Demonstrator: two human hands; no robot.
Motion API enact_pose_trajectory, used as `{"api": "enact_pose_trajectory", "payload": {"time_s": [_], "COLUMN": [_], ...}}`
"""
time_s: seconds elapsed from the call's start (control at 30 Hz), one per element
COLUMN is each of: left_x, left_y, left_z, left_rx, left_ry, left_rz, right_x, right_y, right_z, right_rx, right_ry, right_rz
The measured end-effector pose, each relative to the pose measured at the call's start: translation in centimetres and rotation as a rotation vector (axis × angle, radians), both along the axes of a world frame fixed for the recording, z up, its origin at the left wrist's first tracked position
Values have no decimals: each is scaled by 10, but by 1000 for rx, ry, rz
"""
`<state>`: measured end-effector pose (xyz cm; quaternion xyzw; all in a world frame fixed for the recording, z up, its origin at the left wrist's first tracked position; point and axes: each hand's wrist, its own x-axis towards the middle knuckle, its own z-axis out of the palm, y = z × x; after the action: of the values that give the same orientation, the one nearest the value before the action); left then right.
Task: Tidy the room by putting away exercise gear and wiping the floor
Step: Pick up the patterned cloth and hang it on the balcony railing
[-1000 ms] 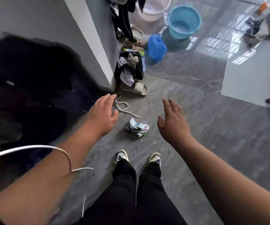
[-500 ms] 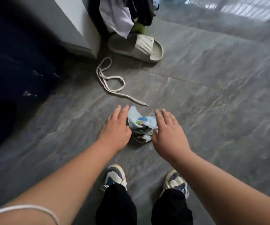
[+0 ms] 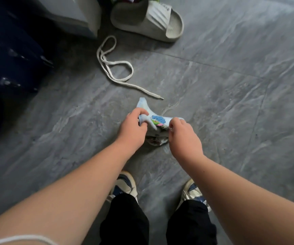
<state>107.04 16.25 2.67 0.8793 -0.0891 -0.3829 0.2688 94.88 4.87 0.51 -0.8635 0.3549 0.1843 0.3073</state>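
On the grey tile floor (image 3: pixel 231 103), head view: both hands on a small light-blue printed cloth (image 3: pixel 156 121), probably a sock or rag, can't tell which. Left hand (image 3: pixel 132 131) has fingers curled round its left end; right hand (image 3: pixel 183 137) pinches the right end, fingers curled. Cloth is bunched between them, lower part touching the floor just ahead of the person's sneakers (image 3: pixel 125 186).

Around: a white shoelace (image 3: pixel 114 64) lies looped beyond the cloth, its tip near but not touching it. Beige slide sandal (image 3: pixel 148 20) further back, beside a white wall corner (image 3: pixel 89 13). Dark blue object (image 3: pixel 10 50) at left, blurred. White cord (image 3: pixel 22 238) crosses the left forearm at the bottom edge. Nothing sits between hands and cloth.

Versus half a second ago: hands were open, flanking the cloth; now both grip it and the top end is pulled up. Camera is closer to the floor.

Open floor to the right and at lower left; wall corner and dark object bound the upper left.
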Motion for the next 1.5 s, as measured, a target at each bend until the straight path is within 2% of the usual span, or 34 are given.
{"api": "enact_pose_trajectory", "payload": {"time_s": [0.23, 0.37, 0.53, 0.63, 0.73, 0.87, 1.0, 1.1, 1.27, 1.37, 1.5], "left_x": [9, 23, 24, 14, 4, -6, -15, -20, -19, -14, 6], "left_y": [-18, -36, -65, -82, -100, -134, -172, -198, -234, -252, -279], "left_z": [189, 348, 559, 668, 754, 848, 913, 937, 956, 963, 965], "left_rx": [-139, -253, -392, -470, -546, -759, -888, -925, -908, -899, -853], "left_ry": [6, -43, -131, -208, -284, -353, -414, -386, -386, -406, -466], "left_rz": [-102, -129, -206, -260, -288, -292, -303, -345, -459, -518, -643], "right_x": [-20, -31, -38, -44, -54, -75, -100, -110, -110, -95, -57], "right_y": [-26, -48, -68, -80, -91, -112, -146, -177, -220, -238, -263], "right_z": [182, 336, 538, 639, 725, 813, 871, 894, 916, 934, 956], "right_rx": [-81, -77, -118, -154, -166, -200, -95, 0, 17, -4, 26], "right_ry": [-217, -363, -592, -633, -707, -878, -915, -893, -794, -873, -923], "right_rz": [-94, -237, -266, -316, -406, -419, -290, -199, -133, -181, -127]}}
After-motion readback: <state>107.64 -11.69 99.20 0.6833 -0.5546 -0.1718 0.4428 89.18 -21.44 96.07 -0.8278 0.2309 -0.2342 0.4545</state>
